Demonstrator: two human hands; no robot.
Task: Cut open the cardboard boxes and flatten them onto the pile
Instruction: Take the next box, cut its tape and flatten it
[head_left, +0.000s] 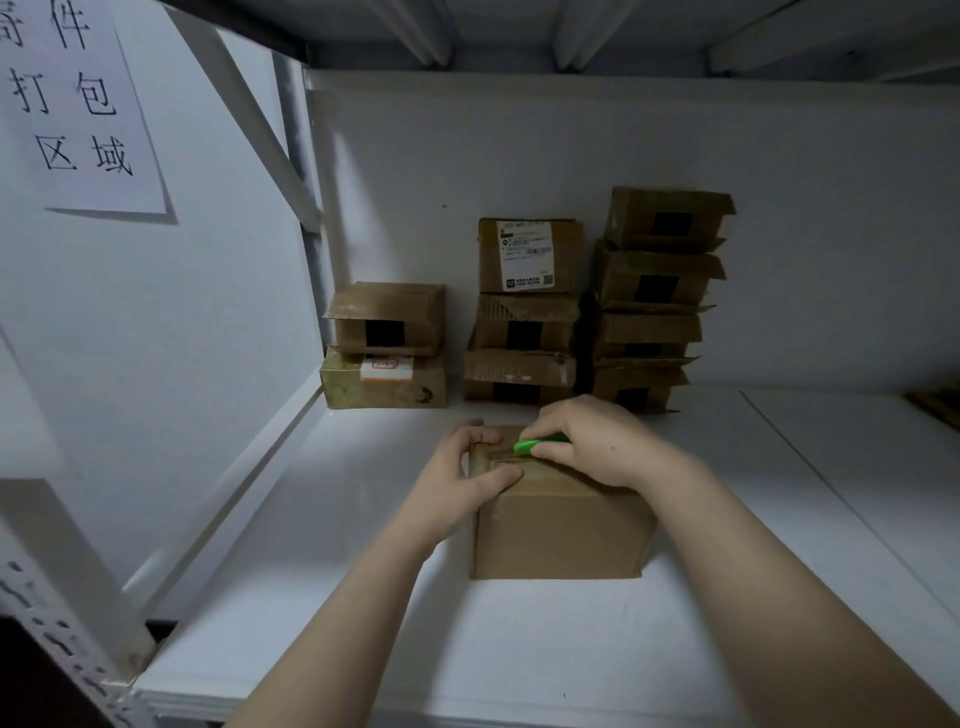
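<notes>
Grips the top left edge of the cardboard box (561, 530) with the left hand (467, 467), fingers curled over it. Pinches a green cutter (535, 444) in the right hand (587, 441), tip on the box's top. Reaches both forearms forward over the white shelf (363, 623), box at centre, stacked boxes (524, 312) behind.

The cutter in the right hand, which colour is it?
Bright green cutter; head view.
</notes>
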